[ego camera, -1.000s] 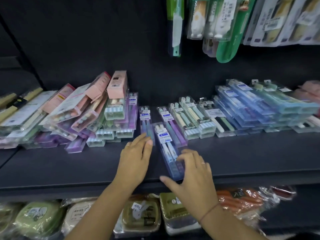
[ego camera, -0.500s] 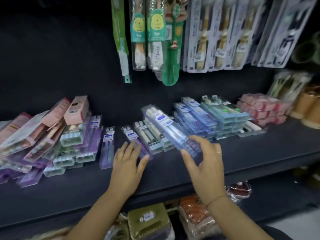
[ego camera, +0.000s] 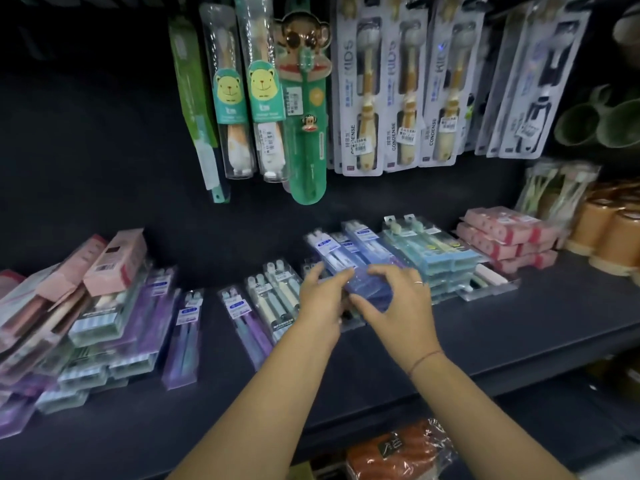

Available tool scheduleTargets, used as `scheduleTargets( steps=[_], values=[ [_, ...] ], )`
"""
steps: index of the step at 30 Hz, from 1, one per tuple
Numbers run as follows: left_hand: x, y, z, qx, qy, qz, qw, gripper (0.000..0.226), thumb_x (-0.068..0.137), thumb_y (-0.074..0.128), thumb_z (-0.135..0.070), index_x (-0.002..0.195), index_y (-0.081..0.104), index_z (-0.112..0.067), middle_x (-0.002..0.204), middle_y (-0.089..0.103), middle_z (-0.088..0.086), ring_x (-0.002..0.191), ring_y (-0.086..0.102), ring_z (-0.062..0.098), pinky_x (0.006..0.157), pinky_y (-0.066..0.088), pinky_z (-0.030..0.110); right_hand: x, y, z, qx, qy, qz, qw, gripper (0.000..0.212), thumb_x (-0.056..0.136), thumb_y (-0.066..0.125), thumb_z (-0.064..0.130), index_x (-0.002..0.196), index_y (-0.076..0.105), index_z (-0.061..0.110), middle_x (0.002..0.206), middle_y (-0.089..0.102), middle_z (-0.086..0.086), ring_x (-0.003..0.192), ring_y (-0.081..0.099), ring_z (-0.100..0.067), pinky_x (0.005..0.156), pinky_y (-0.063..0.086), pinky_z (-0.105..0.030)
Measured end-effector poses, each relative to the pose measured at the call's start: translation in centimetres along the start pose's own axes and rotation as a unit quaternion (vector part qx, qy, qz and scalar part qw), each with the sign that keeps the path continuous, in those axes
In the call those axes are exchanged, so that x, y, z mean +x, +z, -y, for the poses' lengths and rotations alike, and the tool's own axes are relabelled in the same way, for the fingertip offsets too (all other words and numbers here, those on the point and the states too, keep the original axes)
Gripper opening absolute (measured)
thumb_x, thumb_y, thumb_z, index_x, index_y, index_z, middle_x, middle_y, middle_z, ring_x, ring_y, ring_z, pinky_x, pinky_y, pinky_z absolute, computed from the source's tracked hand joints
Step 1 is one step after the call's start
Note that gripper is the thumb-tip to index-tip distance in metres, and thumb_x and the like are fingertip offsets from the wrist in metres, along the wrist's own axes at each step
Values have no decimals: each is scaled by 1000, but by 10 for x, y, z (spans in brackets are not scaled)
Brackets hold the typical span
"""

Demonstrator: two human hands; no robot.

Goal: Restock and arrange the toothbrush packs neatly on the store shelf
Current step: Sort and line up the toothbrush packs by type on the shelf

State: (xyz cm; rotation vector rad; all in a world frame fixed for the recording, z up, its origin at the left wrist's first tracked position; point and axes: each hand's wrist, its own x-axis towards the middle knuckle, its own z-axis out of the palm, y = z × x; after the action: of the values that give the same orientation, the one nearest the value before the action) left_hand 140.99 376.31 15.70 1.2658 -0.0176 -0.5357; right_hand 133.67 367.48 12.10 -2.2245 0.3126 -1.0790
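Note:
A clear blue toothbrush pack (ego camera: 360,277) lies slanted over the stack of blue packs (ego camera: 353,244) at the middle of the dark shelf (ego camera: 519,327). My right hand (ego camera: 398,306) grips its near end with curled fingers and thumb. My left hand (ego camera: 320,306) holds the same end from the left side. Cream-and-green packs (ego camera: 277,292) lie just left of my hands, partly hidden by them. Two purple packs (ego camera: 187,330) lie singly further left.
A leaning heap of pink, green and purple packs (ego camera: 86,306) fills the shelf's left. Light-blue packs (ego camera: 433,254), pink boxes (ego camera: 509,237) and orange cups (ego camera: 609,233) stand to the right. Kids' toothbrushes (ego camera: 367,81) hang above. Wrapped goods (ego camera: 398,452) sit below.
My right hand carried the blue pack rightwards and up onto the blue stack. My left hand left the shelf surface and joined it on the pack. The view swung right.

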Motion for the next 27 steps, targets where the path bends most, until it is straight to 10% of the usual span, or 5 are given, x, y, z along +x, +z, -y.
scheduleTargets(
  steps=[5, 17, 19, 23, 27],
  values=[
    [24, -4, 3, 7, 31, -30, 999, 65, 88, 71, -8, 145, 42, -16, 103, 72, 8, 84, 71, 18, 73, 57, 30, 14, -6, -23, -17, 29, -44, 998, 33, 92, 60, 31, 123, 61, 20, 141, 46, 0, 131, 37, -18, 106, 34, -36],
    [44, 19, 12, 114, 79, -31, 990, 60, 84, 76, -34, 136, 53, -15, 128, 61, 4, 95, 67, 19, 88, 54, 32, 17, 3, -42, 167, 146, 62, 973, 40, 104, 41, 26, 143, 37, 32, 144, 38, 17, 130, 33, 5, 96, 26, -3],
    [43, 23, 16, 123, 89, -37, 988, 58, 87, 72, -38, 138, 52, -17, 127, 59, 0, 79, 63, 14, 76, 53, 27, 17, 1, -44, 181, 147, 59, 971, 36, 104, 40, 24, 140, 41, 30, 142, 42, 16, 129, 37, 3, 104, 30, -14],
    [43, 26, 21, 147, 94, -49, 983, 60, 87, 70, -44, 139, 50, -20, 132, 55, 1, 116, 60, 27, 102, 49, 42, 20, -1, -46, 183, 142, 59, 971, 34, 104, 38, 20, 137, 43, 28, 141, 45, 13, 131, 40, -2, 111, 32, -28],
    [29, 10, 15, 172, 95, -34, 980, 57, 91, 63, -48, 139, 47, -21, 119, 60, 3, 86, 61, 14, 94, 52, 35, 19, -1, -46, 176, 144, 73, 971, 41, 104, 38, 25, 145, 36, 28, 148, 39, 11, 137, 34, -4, 115, 29, -31]
  ],
)
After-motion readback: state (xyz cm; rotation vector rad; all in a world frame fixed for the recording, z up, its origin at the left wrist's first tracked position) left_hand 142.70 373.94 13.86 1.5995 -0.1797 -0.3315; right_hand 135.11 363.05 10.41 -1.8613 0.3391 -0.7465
